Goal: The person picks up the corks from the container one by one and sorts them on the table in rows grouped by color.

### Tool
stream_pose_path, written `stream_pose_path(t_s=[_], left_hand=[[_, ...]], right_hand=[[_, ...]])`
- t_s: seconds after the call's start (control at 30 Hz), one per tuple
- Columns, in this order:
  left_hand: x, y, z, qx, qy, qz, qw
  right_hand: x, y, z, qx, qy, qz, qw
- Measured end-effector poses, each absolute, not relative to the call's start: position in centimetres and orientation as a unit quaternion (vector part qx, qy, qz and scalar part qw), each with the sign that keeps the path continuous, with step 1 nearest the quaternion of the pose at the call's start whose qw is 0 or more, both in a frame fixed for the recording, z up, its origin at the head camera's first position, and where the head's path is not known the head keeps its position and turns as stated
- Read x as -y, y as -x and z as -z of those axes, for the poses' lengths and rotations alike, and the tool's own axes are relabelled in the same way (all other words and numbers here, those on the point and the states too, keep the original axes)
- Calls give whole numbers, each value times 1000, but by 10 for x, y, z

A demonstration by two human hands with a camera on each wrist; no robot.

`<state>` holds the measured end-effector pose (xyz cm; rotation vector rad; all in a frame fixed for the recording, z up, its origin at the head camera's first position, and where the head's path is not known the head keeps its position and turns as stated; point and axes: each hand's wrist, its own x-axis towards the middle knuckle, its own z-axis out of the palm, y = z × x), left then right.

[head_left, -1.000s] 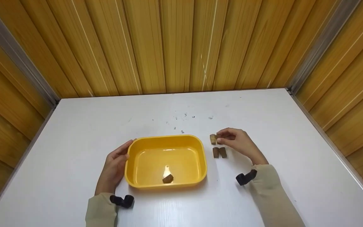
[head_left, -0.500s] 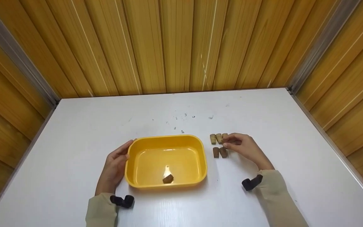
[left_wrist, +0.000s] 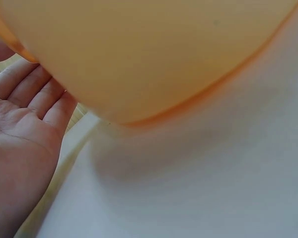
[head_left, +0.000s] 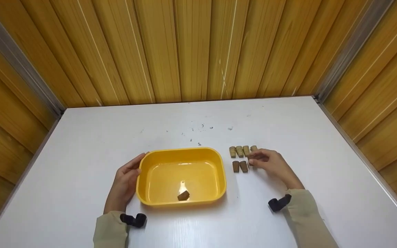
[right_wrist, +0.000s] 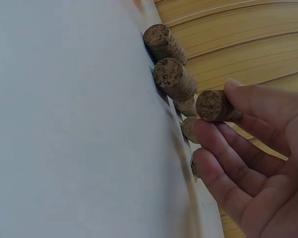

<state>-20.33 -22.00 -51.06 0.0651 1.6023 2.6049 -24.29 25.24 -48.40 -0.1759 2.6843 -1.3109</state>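
My left hand grips the left wall of a yellow plastic tub, thumb at the rim and fingers along the outside. In the left wrist view the tub's wall fills the top, beside the palm. A single brown cork lies inside the tub near its front. My right hand pinches a dark brown cork between thumb and fingers. Left of it two dark corks lie side by side. Behind them runs a row of several lighter corks, the rightmost partly hidden by the fingers.
The white table carries small dark marks behind the tub. Wood-patterned panels stand along the back and both sides. A black wrist camera sits on each sleeve.
My right hand has moved right and slightly nearer. The light back row has grown to the right, and the hand now holds a dark cork by the front row. My left hand and the tub stay put.
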Motion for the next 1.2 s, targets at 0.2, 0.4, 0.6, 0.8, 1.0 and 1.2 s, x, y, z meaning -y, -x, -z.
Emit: stream_pose_path(t_s=[0.2, 0.4, 0.6, 0.8, 1.0, 1.2], left_hand=[[219, 203, 510, -518, -18, -854, 44], [219, 203, 511, -516, -17, -855, 47], [219, 202, 511, -517, -5, -855, 49], [219, 203, 510, -523, -15, -851, 40], [219, 203, 510, -531, -25, -846, 36], [218, 203, 510, -530, -24, -847, 38]], right_hand=[[-255, 240, 488, -897, 53, 431, 79], [-256, 237, 491, -903, 49, 420, 79], [-255, 236, 492, -904, 38, 417, 81], [-253, 236, 491, -905, 44, 415, 81], [-254, 236, 492, -906, 52, 412, 81], [-252, 237, 494, -907, 50, 411, 74]])
